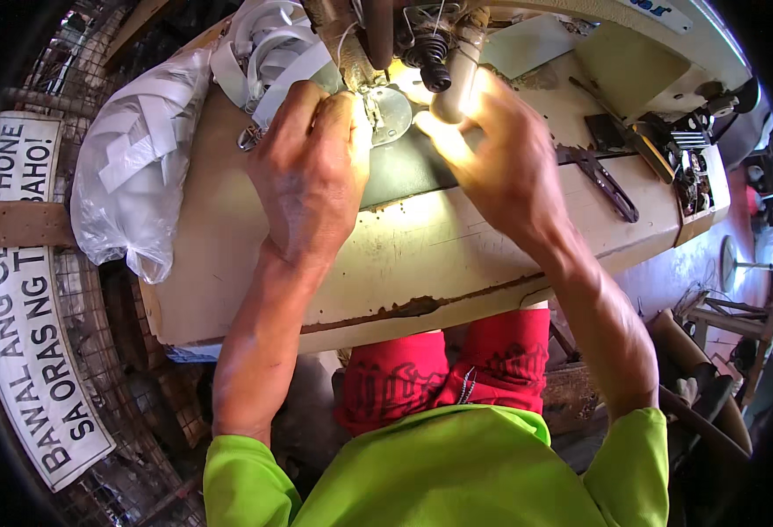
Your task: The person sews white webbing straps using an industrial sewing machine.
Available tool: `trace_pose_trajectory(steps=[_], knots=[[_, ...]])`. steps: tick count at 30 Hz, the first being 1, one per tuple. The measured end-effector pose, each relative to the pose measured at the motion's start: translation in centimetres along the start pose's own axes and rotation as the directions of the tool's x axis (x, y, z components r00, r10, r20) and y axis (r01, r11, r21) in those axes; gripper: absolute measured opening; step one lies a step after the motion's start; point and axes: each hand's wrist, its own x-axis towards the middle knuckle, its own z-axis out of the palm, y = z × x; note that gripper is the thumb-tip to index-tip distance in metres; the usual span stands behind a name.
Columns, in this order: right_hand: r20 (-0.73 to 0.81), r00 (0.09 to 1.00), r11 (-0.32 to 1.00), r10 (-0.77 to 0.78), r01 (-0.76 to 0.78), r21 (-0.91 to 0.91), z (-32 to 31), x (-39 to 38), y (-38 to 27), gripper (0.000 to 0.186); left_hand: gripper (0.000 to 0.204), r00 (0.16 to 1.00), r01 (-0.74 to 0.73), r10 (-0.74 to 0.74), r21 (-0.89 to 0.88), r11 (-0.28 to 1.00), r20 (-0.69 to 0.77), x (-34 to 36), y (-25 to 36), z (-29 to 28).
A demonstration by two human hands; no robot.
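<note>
Both my hands work at the head of a sewing machine (435, 48), under a bright lamp glow. My left hand (312, 162) is closed, its fingers curled and pressed together just left of the round metal plate (390, 116). Whatever it pinches is hidden by the fingers. On the other side of the plate, my right hand (509, 154) reaches in beside a thick metal post (459, 75). Its thumb points toward the plate, while glare and the post mask the other fingertips. White curved strips (272, 48) lie loosely piled beyond my left hand.
A clear plastic bag (136, 167) of white strips sits on the table's left edge. To the right lie dark thread snips (606, 186), an orange-handled tool (652, 154) and a tray of small metal parts (695, 184). The worn wooden tabletop (386, 277) has a chipped front edge.
</note>
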Motion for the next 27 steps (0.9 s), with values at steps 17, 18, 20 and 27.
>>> trace_pose_trajectory(steps=[17, 18, 20, 27], knots=[[-0.090, 0.996, 0.797, 0.021, 0.037, 0.603, 4.6, 3.2, -0.1, 0.023, 0.017, 0.996, 0.090, -0.089, -0.057, 0.994, 0.020, -0.1, 0.5, -0.5], [-0.096, 0.995, 0.798, 0.025, 0.038, 0.601, 4.6, 3.2, 0.3, 0.023, 0.017, 0.996, 0.084, -0.083, -0.062, 0.995, 0.021, -0.1, 0.6, -0.5], [-0.131, 0.982, 0.871, -0.139, 0.184, 0.456, 5.1, 3.3, 1.0, 0.010, 0.019, 0.997, 0.073, -0.073, -0.073, 0.995, 0.006, -0.2, 0.4, -0.4], [0.122, 0.989, 0.960, -0.082, 0.046, 0.276, 2.6, 1.1, 1.5, 0.020, 0.033, 0.978, -0.169, 0.160, 0.061, 0.984, 0.131, -0.6, 1.7, -2.9]])
